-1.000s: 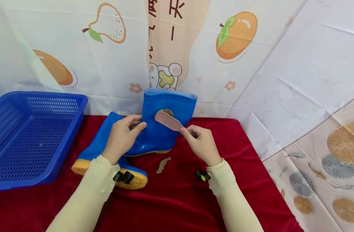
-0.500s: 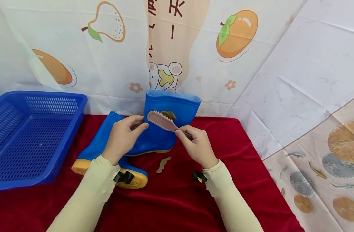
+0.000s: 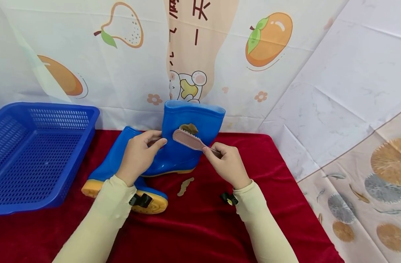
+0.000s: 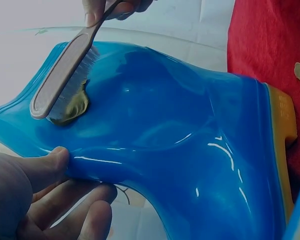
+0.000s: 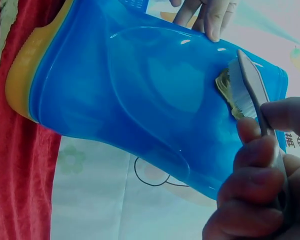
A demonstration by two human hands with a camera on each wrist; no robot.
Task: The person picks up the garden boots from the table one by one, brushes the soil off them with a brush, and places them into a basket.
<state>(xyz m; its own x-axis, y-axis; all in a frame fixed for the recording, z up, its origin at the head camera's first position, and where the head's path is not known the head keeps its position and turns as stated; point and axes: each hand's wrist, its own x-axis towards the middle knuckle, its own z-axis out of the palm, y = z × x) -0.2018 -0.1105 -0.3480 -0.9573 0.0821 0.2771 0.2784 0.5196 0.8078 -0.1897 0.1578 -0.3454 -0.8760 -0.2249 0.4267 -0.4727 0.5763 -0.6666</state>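
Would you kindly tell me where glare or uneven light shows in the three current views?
Head view: bright, fairly even light, with faint highlights on the held boot. Left wrist view: duller overall, sharp white glare streaks on the held boot. Right wrist view: bluish cast, backdrop washed out at upper right, the right hand shaded.

Red cloth (image 3: 200, 228): deep red and velvety, spread over the top, softly creased toward the front, rounded at its back right corner.
Blue basket (image 3: 49, 157): over on the left, open side up, walls and floor pierced with holes.
Lying boot (image 3: 113, 151): blue, on its side to the right of the basket, yellow sole facing front.
Brown scrap (image 3: 186, 186): thin, wavy-edged strip, right of that sole.
Other boot (image 3: 174, 160): blue, behind the scrap; whether it touches the cloth, I can't quite tell.
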